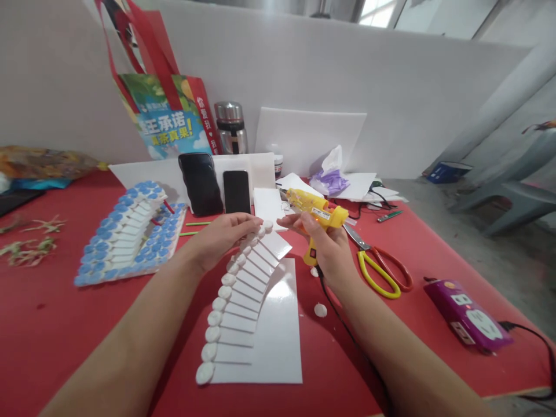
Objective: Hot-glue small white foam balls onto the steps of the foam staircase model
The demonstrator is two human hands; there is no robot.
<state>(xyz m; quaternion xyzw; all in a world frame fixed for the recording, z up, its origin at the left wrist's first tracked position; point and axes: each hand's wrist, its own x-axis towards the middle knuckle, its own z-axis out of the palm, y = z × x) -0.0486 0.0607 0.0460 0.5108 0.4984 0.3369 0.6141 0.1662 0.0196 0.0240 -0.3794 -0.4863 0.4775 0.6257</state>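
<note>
A curved white card piece carries a row of white discs along its left edge and thin dark lines across it. My left hand pinches its far end, near the topmost discs. Under the card lies a flat white sheet. My right hand is wrapped round a yellow glue gun, whose nozzle points up and left. Its outstretched fingertips come close to the end disc; I cannot tell if they touch it. A loose white disc lies to the right of the sheet.
A blue-and-white stepped model stands at left. Two phones lean at the back by a steel flask and a printed bag. Scissors and a purple box with a cable lie on the right of the red table.
</note>
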